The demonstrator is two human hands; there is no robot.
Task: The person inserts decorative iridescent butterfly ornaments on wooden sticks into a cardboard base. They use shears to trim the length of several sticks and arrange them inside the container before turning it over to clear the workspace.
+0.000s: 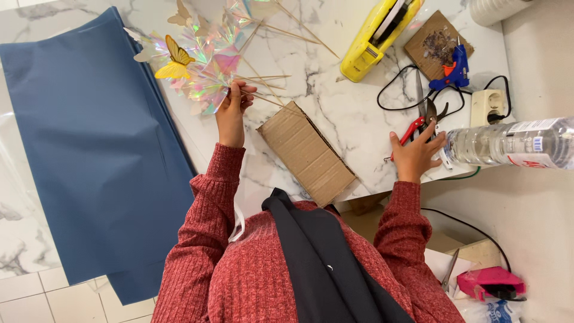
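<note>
Head view, looking down over the person's chest onto a marble table (335, 113).

The left hand (232, 110) is closed around a bundle of thin wooden sticks (266, 78). The sticks carry iridescent foil decorations (206, 63) and a yellow paper butterfly (174, 61), which are held up beyond the fingertips, above the edge of a large blue paper sheet (89, 149) spread on the table. More sticks are seen fanned out on the marble past the hand.

The right hand (417, 154) is laid on the table with fingers spread wide, the fingertips resting on or just over red-handled pruning shears (418, 122). Whether the shears are actually gripped cannot be told. A clear plastic bottle (514, 145) is seen lying on its side just beside this hand, on its outer side.

Between the two hands, a flat brown cardboard piece (306, 154) is placed at the table edge, apart from both.

Farther from the person, a yellow tape dispenser (376, 39), a blue glue gun (455, 70) resting on a small board (431, 42), and a white power socket (490, 104) with black cable are shown. Both arms are covered by red ribbed sleeves (209, 239).
</note>
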